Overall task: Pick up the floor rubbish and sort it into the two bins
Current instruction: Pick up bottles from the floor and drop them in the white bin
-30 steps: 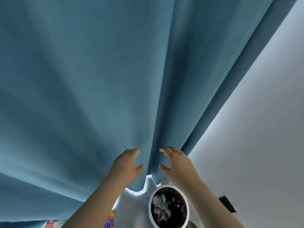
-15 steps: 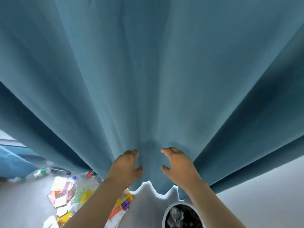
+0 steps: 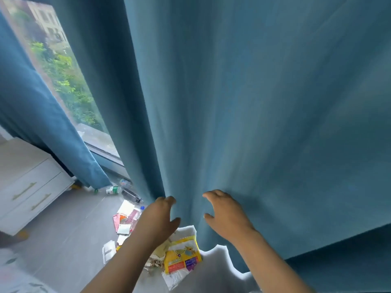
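Along the floor's (image 3: 69, 240) window edge, a clear bottle with a green label (image 3: 112, 189) lay on its side, its long axis running along the sill and its green cap pointing toward the white drawer unit (image 3: 31, 187). Just beside it a dark bottle (image 3: 131, 195) also lay flat, angled away from the window, with its cap end toward the big blue curtain (image 3: 254, 123). Nearer the person, a loose heap of papers and wrappers (image 3: 125, 220) was spread over the floor, partly hidden behind the left forearm. A yellow packet (image 3: 183, 256) lay flat at the curtain's hem, on top of crumpled white paper, its long axis running from the hem back toward the person.

Both hands were raised against the curtain, apart from each other with a fold of cloth between them. The left hand (image 3: 157, 218) had its fingertips curled into the curtain's edge; whether it actually pinched the cloth could not be told. The right hand (image 3: 226, 216) was spread with loosely bent fingers and the thumb out, lying against the cloth and gripping nothing. A second curtain panel (image 3: 42, 123) hung to the left of the window (image 3: 63, 70), its hem close to the bottles.
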`<act>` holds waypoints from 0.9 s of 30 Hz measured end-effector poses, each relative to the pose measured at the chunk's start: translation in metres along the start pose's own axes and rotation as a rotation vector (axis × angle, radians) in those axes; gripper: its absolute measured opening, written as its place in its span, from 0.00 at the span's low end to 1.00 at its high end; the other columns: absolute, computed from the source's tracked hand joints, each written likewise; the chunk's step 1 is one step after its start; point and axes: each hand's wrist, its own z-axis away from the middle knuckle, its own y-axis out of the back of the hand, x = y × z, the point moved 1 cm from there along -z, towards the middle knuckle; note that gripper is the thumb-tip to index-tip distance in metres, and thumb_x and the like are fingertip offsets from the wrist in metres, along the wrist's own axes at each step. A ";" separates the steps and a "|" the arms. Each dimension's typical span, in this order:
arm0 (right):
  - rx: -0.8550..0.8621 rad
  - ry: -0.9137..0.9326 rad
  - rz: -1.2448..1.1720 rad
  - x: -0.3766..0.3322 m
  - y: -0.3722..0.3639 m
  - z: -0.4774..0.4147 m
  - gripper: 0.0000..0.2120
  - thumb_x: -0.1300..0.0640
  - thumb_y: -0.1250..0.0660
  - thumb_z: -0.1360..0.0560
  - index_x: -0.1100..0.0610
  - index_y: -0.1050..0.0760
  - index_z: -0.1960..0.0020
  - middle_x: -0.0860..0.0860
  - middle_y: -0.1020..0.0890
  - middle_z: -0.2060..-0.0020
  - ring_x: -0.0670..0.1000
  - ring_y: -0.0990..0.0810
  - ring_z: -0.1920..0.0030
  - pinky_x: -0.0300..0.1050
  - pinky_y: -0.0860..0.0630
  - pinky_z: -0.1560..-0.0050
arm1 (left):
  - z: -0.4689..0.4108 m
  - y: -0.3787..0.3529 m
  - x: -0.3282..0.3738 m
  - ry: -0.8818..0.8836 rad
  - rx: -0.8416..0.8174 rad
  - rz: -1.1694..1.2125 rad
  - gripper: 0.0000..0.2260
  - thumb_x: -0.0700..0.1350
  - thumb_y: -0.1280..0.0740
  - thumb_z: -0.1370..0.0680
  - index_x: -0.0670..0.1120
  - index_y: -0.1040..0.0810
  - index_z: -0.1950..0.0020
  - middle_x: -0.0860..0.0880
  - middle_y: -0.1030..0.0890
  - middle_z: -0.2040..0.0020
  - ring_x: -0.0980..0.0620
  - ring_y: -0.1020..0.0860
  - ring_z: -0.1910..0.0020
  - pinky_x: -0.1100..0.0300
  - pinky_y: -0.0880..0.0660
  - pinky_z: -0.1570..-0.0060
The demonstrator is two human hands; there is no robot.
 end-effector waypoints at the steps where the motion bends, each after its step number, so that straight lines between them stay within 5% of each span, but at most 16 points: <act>1: -0.001 0.021 0.006 -0.013 -0.002 -0.005 0.24 0.52 0.37 0.23 0.51 0.36 0.28 0.48 0.30 0.32 0.51 0.30 0.33 0.43 0.31 0.34 | 0.003 0.006 -0.012 0.011 0.016 0.006 0.20 0.51 0.33 0.24 0.51 0.28 0.34 0.51 0.24 0.38 0.51 0.23 0.41 0.60 0.26 0.42; 14: -0.105 0.248 0.058 -0.168 -0.049 -0.056 0.19 0.51 0.35 0.23 0.52 0.31 0.34 0.50 0.26 0.37 0.53 0.27 0.38 0.45 0.28 0.38 | 0.046 0.053 -0.162 0.234 0.084 0.077 0.19 0.51 0.36 0.24 0.51 0.31 0.33 0.51 0.26 0.36 0.51 0.26 0.40 0.60 0.28 0.43; 27: -0.194 0.480 0.079 -0.224 -0.054 -0.105 0.16 0.54 0.37 0.23 0.52 0.30 0.35 0.48 0.26 0.38 0.53 0.27 0.39 0.46 0.28 0.39 | 0.054 0.075 -0.206 0.464 0.162 0.106 0.19 0.53 0.36 0.24 0.52 0.31 0.33 0.52 0.27 0.36 0.51 0.27 0.39 0.59 0.28 0.42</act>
